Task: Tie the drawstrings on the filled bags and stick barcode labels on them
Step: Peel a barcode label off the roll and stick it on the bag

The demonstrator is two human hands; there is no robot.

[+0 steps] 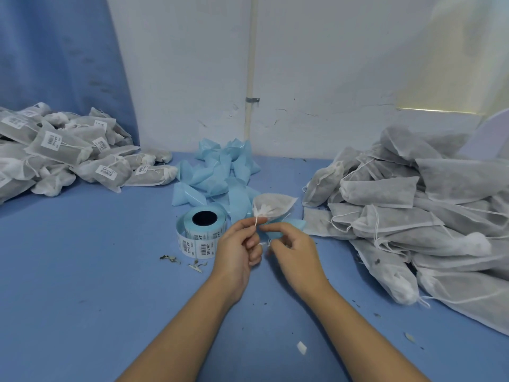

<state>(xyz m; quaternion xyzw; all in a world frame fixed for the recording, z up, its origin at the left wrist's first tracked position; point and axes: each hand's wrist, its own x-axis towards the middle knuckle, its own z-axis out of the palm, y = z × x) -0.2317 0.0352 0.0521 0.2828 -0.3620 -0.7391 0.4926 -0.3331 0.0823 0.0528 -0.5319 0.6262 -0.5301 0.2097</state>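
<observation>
— Head view first: where is the bag, and what are your hands doing?

— My left hand [239, 245] pinches the drawstring [256, 221] between thumb and forefinger, just below the gathered neck of the small filled bag [272, 206]; the bag hangs out beyond my fingers over the middle of the blue table [96, 271], near its far edge; my right hand [292, 248] is curled narrow beside it, fingertips together on what looks like the loose end, though I cannot tell for certain what it grips.

— So the knot is the step in hand?

— I judge so; the neck is cinched but no label shows on the side I can see.

— How do you do it well?

— Keep the neck bunched tight while the loop goes round; pull the knot snug against the gathers so nothing leaks; then take a sticker from the label roll [202, 232], just left of my hands.

— And afterwards?

— Likely onto the labelled pile [68, 153] at the far left corner; the untied heap [413, 213] waits along the right edge; peeled blue backing scraps [217, 172] lie at the far edge.
</observation>
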